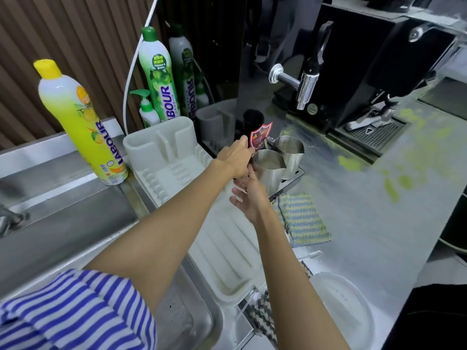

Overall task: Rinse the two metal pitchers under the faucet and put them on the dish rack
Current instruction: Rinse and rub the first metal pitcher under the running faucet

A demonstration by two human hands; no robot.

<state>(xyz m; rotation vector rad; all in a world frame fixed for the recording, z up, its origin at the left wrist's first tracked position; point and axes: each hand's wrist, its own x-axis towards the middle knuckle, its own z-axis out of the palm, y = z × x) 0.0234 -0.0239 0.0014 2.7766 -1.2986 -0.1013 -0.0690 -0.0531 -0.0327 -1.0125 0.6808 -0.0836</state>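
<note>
Two metal pitchers stand side by side on a small black tray (296, 176) right of the dish rack: the near pitcher (269, 171) and the far pitcher (290, 150). My left hand (235, 157) reaches over the rack and grips the near pitcher at its handle side; the handle itself is hidden by the hand. My right hand (249, 199) is just below it, fingers spread and relaxed, close to the near pitcher's base and holding nothing. The white dish rack (177, 170) lies under both forearms.
The steel sink (63, 223) is at left, its faucet (6, 219) at the frame edge. Yellow (83, 122) and green (159, 74) detergent bottles stand behind the rack. A checked cloth (300, 221) lies right of the rack. A black coffee machine (353, 72) fills the back right.
</note>
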